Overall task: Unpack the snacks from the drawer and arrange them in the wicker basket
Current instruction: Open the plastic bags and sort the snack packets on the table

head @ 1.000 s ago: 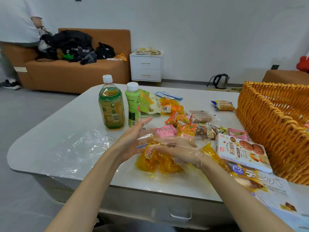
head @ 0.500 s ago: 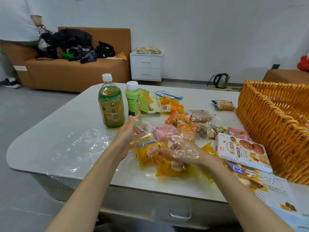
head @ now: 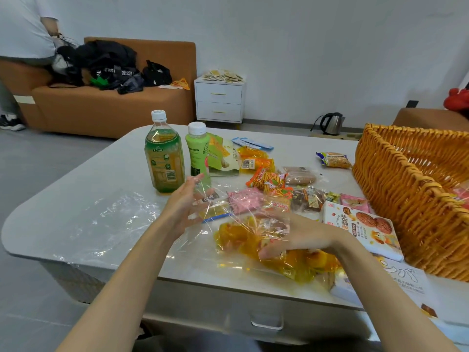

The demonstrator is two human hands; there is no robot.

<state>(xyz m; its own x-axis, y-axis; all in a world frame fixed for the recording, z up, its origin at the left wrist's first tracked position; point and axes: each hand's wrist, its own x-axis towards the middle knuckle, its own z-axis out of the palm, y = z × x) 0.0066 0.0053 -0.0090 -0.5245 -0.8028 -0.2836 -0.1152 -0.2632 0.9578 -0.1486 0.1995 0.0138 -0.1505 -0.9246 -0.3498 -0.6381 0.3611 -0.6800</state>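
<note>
A clear plastic bag holding yellow snack packets lies on the table's near side. My right hand is inside the bag, its fingers curled round some of the yellow packets. My left hand is at the bag's raised mouth, fingers fairly straight against the film. The wicker basket stands at the right, with something pink showing inside. Loose snacks and a cookie box lie between the bag and the basket. The drawer front with its handle sits below the table edge, shut.
A green tea bottle and a green bottle stand just beyond my left hand. Crumpled clear film lies at the left. A flat printed pack lies near the basket. Behind are a sofa, a person, a nightstand and a kettle.
My right hand has gone deeper into the bag and drawn the yellow packets to the right and nearer. My left hand has lifted the bag's mouth up toward the bottles.
</note>
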